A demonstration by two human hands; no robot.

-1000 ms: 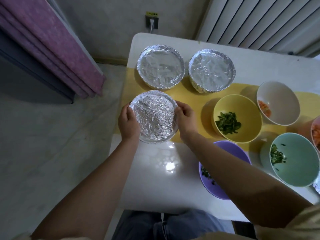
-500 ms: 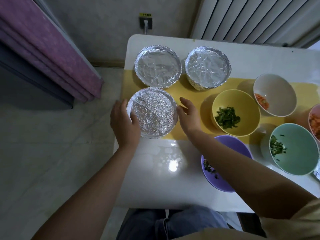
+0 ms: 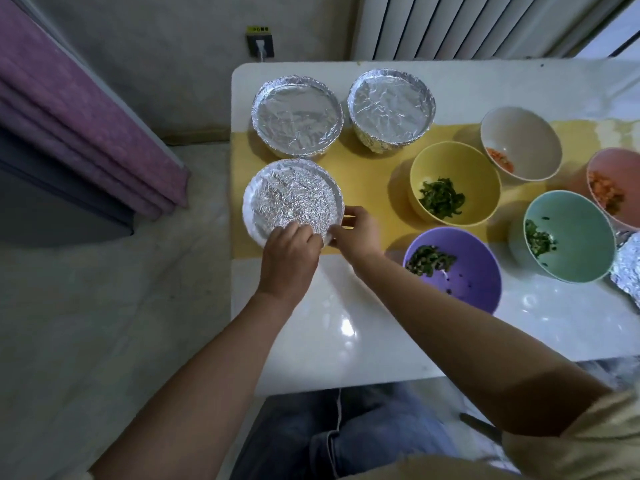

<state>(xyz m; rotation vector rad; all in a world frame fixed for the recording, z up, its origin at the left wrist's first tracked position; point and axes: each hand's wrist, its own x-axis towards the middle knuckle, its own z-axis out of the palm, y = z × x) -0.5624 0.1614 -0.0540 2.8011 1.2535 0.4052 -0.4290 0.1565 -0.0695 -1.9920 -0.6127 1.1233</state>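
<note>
At the near left end of the yellow mat [image 3: 374,174], on the white table [image 3: 346,306], sits the foil-covered bowl [image 3: 292,199]. The left hand [image 3: 289,258] curls its fingers over the bowl's near rim, gripping the foil. The right hand [image 3: 358,235], just beside it, pinches the rim at the near right. Farther back stand a foil-wrapped dish [image 3: 298,121] and a deeper foil-wrapped bowl [image 3: 391,110]. To the right, a yellow bowl [image 3: 450,161] and a purple bowl [image 3: 467,285] hold chopped greens.

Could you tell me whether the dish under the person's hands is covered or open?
Covered: crinkled foil spans the whole top of the dish; the left hand and right hand pinch its near rim.
</note>
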